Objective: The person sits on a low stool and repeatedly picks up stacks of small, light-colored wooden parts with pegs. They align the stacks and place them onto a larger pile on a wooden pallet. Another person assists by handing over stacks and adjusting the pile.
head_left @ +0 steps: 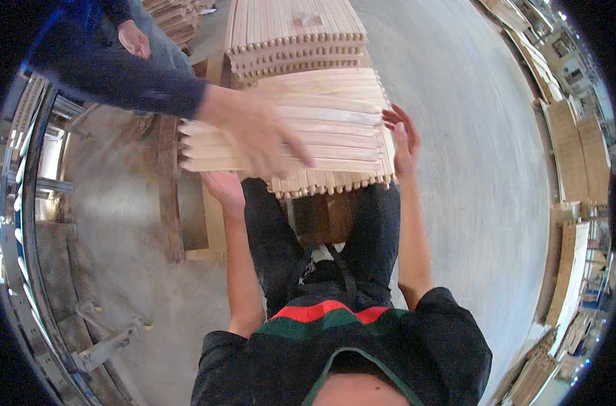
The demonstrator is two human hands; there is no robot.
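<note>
A row of loose pale wooden slats [301, 139] lies crosswise on top of a stack of wooden sticks [328, 181] in front of my legs. Its left end juts out past the stack. Under that overhang is my left hand [224, 189], palm up against the slats, its fingers hidden beneath them. My right hand [405, 140] stands open at the slats' right ends, fingers apart and curved; whether they touch is unclear. From the left, a co-worker's hand [250, 128], blurred by motion, reaches over the slats in a dark sleeve.
Behind the slats rises a taller stack of round-ended sticks [294, 27]. The co-worker's other hand [133, 38] hangs at the upper left. A metal frame [34, 196] runs along the left side. Wooden boards [578, 152] line the right side beyond the grey floor [477, 169].
</note>
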